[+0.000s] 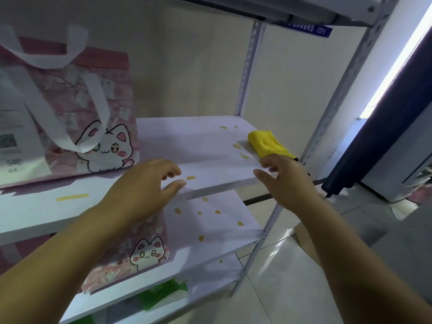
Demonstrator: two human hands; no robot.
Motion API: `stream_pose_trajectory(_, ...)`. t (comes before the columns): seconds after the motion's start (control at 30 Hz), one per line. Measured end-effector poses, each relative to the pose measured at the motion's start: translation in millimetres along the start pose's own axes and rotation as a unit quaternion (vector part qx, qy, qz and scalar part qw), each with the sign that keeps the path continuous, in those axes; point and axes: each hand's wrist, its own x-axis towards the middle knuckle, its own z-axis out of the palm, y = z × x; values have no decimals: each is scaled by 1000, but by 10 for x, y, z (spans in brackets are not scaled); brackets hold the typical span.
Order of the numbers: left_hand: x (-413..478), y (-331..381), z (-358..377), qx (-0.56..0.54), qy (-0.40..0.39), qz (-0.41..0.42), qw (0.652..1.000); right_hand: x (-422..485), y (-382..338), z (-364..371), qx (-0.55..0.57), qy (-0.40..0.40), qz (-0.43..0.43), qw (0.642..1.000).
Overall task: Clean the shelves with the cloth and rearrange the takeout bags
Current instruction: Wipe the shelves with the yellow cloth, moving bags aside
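Middle shelf (pixel 205 146): the right half is open board from the front edge to the back wall. Yellow smears (pixel 72 197) dot it.
- Yellow cloth (pixel 266 142): bunched, near the shelf's right edge and close to the front right upright (pixel 339 97).
- Right hand (pixel 282 178): over the front right corner, grip open, fingers spread towards the cloth, nothing held. The hand covers the cloth's near end; I cannot tell whether they touch.
- Left hand (pixel 145 185): at the front edge mid-shelf, grip slack, fingers loosely curled, holding nothing. Contact with the board unclear.
- Pink cat takeout bag (pixel 70 108): upright on the left of the shelf, white handles drooping forward. The frame cuts off its left side. A white printed panel (pixel 14 136) on its front is too blurred to read.

Lower shelf (pixel 210 230): a second cat bag (pixel 140 253) sits there, its upper part hidden by the middle shelf and the left forearm. More yellow spots beside it, to the right.

Below that, a green bag (pixel 163 293) is only partly visible.

A blue label (pixel 311 29) is fixed under the top shelf. A dark blue door frame (pixel 385 113) stands right of the unit, over tiled floor (pixel 292 277).
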Motion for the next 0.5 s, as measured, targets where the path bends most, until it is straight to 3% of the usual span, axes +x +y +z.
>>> stream_pose_trajectory(0.3, 749, -15, 438, 62, -29, -42, 997, 918, 627, 216, -73, -19, 20, 997)
stream_pose_trajectory(0.5, 1083, 126, 652, 84, -53, -130, 986, 1515, 1022, 460, -164, -133, 68, 975)
